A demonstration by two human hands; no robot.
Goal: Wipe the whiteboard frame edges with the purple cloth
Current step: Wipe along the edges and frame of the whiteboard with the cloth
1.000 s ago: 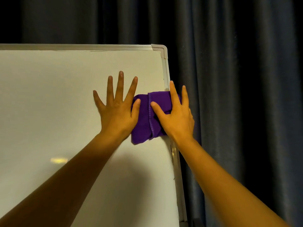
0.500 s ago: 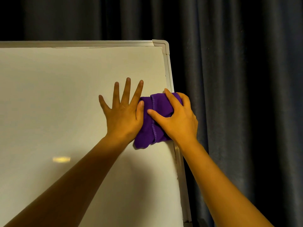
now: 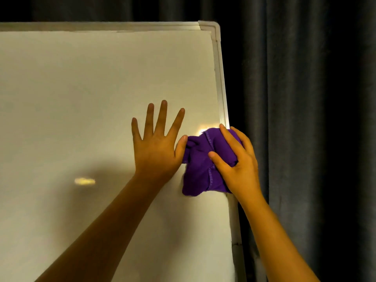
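Note:
A whiteboard [image 3: 85, 94] with a pale metal frame fills the left of the view; its right frame edge [image 3: 220, 82] runs down from the rounded top corner. My right hand [image 3: 238, 161] grips a bunched purple cloth [image 3: 198, 169] and presses it over the right frame edge, fingers curled around the rim. My left hand [image 3: 156, 147] lies flat on the board with fingers spread, its thumb touching the cloth's left side. The frame under the cloth is hidden.
Dark grey curtains [image 3: 305, 119] hang close behind and to the right of the board. The top frame rail [image 3: 101, 26] runs along the upper edge. A small light reflection [image 3: 84, 181] shows on the board surface.
My right hand has closed from flat fingers to a grip and slid down the right frame edge, bunching the cloth. My left hand has stayed flat beside it.

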